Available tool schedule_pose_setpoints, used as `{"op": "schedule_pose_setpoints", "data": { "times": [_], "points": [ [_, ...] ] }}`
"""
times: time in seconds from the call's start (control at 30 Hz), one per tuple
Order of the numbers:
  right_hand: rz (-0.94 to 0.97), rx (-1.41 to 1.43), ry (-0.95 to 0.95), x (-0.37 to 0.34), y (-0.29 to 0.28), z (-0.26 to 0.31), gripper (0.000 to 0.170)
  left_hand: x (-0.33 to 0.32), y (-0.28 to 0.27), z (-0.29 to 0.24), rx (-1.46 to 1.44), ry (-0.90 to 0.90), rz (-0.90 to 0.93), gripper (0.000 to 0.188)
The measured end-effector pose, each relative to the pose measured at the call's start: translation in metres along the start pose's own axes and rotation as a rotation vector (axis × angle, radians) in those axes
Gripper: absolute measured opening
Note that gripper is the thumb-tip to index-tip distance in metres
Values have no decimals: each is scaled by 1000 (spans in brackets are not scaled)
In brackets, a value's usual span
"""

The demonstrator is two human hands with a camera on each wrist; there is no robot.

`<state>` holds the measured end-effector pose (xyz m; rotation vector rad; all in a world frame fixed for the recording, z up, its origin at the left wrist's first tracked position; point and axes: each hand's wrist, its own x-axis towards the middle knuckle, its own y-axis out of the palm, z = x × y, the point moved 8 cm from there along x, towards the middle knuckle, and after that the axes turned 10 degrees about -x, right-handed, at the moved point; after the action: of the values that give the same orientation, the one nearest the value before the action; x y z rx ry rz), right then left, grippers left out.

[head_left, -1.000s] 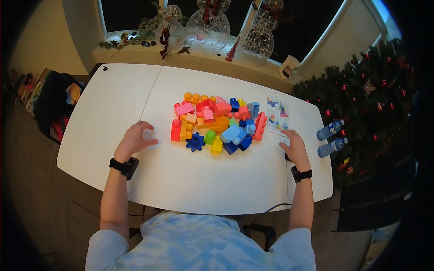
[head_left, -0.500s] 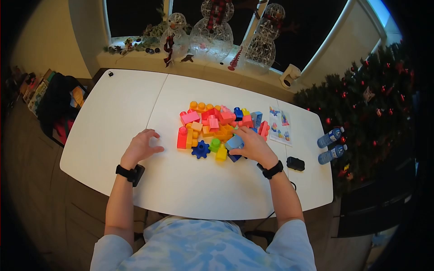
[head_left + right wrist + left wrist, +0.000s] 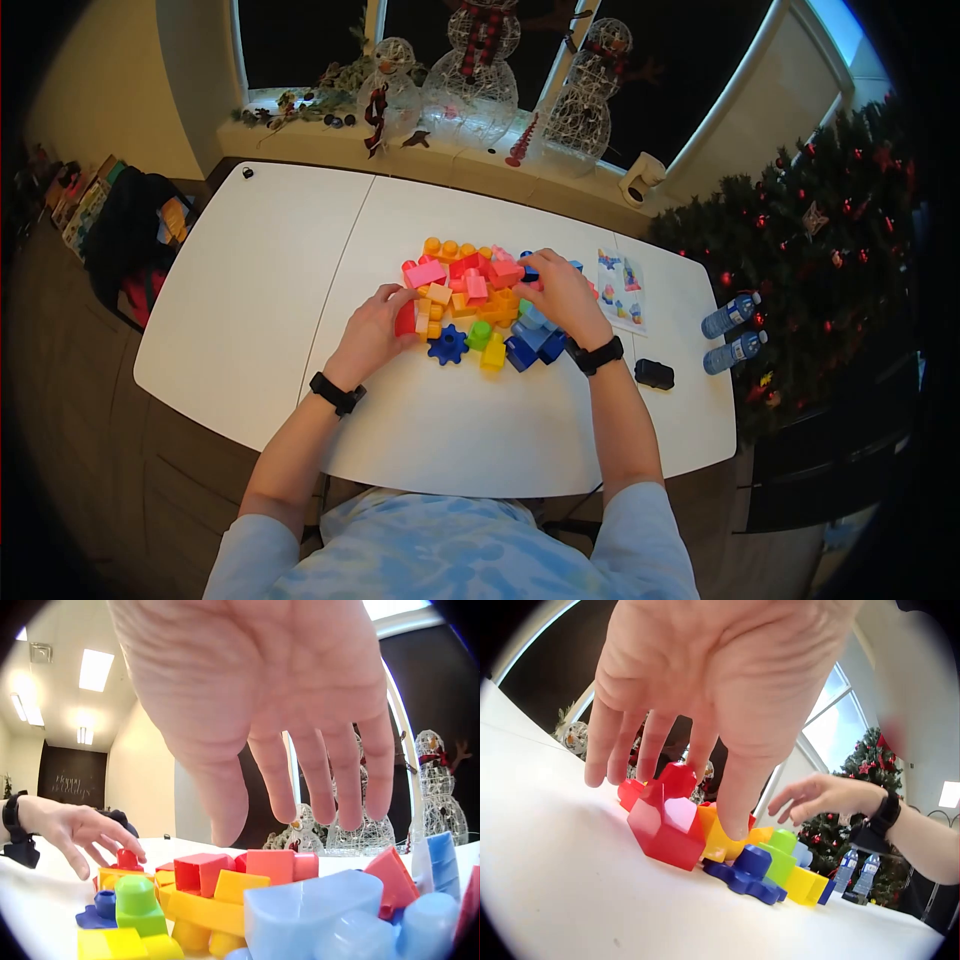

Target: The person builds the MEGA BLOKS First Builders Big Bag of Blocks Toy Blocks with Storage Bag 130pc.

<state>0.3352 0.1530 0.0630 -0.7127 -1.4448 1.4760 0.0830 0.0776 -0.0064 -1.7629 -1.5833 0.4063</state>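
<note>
A pile of toy building blocks lies on the white table, in red, pink, orange, yellow, green and blue. My left hand is at the pile's left edge, its loosely bent fingers and thumb above and around a red block. Close to that thumb are an orange block and a dark blue gear-shaped piece. Over the pile's right side, my right hand hovers with fingers spread and nothing in them. Below it in the right wrist view are a light blue block and a coral block.
A printed picture sheet lies right of the pile, with a black case nearer me. Two water bottles stand by the table's right edge, beside a decorated tree. Wire snowmen line the window sill.
My right hand came in from the table's right side to over the pile, then slightly farther back. My left hand moved right to the red block.
</note>
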Motion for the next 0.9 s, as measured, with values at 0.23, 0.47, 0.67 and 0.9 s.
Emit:
{"op": "schedule_pose_setpoints", "data": {
  "times": [0.23,0.47,0.67,0.9],
  "points": [
    [-13,-19,-124,58,21,27,26,-2,-8,23,-152,-65,4,38],
    [-13,-70,-154,90,56,56,26,-13,-29,25,-25,-148,-114,41],
    [97,-17,-375,102,97,105,30,-16,-34,35,-74,-259,-94,45],
    [192,-81,-181,113,121,109,50,-32,-17,-5,-298,-80,197,43]
  ]
}}
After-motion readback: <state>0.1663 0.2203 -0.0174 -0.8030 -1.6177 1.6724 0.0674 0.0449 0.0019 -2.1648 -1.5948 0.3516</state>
